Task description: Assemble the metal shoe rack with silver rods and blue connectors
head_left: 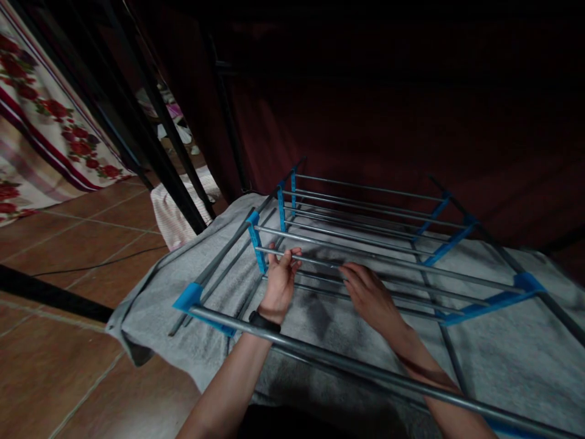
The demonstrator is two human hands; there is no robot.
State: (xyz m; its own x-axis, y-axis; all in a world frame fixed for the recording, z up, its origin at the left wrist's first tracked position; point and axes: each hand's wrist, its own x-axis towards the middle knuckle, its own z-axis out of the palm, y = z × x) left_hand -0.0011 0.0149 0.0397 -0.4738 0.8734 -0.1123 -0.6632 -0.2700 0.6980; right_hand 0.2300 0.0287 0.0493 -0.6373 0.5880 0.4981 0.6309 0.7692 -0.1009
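A rack frame of grey metal tubes (375,250) joined by blue plastic connectors (256,241) lies on a grey blanket (155,305). My left hand (281,280), with a dark band at the wrist, pinches a thin metal tube (315,261) close to the left blue connector. Farther right along that same tube is my right hand (368,292), its fingers bent over it from above. Its thumb and the underside of its grip are hidden. Both forearms reach under the nearest thick tube (320,352), which crosses in front of me.
Black metal posts (169,134) stand at the left, beside a brown tiled floor (50,366) with a dark cable (105,262). A dark red cloth (365,134) hangs behind the rack. Flowered fabric (59,122) hangs at upper left, and a striped cloth (171,213) lies near the posts.
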